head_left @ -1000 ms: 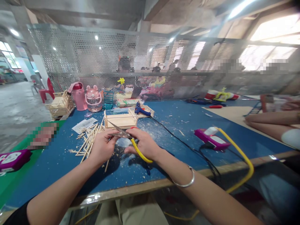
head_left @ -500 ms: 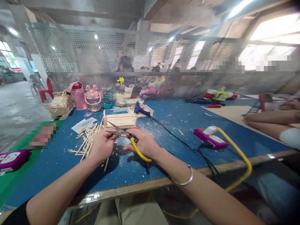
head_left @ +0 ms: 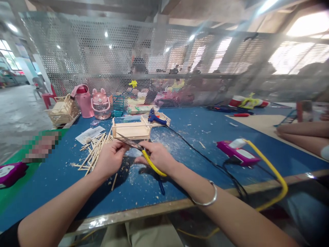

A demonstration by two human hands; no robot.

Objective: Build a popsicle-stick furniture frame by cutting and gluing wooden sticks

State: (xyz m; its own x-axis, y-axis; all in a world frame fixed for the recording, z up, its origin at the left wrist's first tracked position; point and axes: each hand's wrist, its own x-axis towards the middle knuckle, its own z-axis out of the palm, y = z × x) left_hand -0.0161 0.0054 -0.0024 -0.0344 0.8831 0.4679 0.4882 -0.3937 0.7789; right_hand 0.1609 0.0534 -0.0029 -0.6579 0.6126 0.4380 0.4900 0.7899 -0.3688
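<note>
My right hand (head_left: 157, 157) is closed round a pair of yellow-handled scissors (head_left: 144, 155), whose metal blades point left and up. My left hand (head_left: 110, 158) is closed in a pinch just at the blades, holding a small piece I cannot make out. Both hands hover over the blue table (head_left: 195, 137), above a patch of wood shavings. A heap of thin wooden sticks (head_left: 94, 151) lies just left of my left hand. An open box built from sticks (head_left: 131, 130) stands behind the hands.
A blue glue gun (head_left: 155, 119) with a black cord lies behind the box. A purple device (head_left: 238, 152) with a yellow hose sits at right. Pink bottles (head_left: 94, 103) and a stick basket (head_left: 63, 109) stand at back left. Another person's arms (head_left: 303, 135) rest at far right.
The view has tilted slightly and my hands sit a bit lower left; the scissors and pinch remain as they were.
</note>
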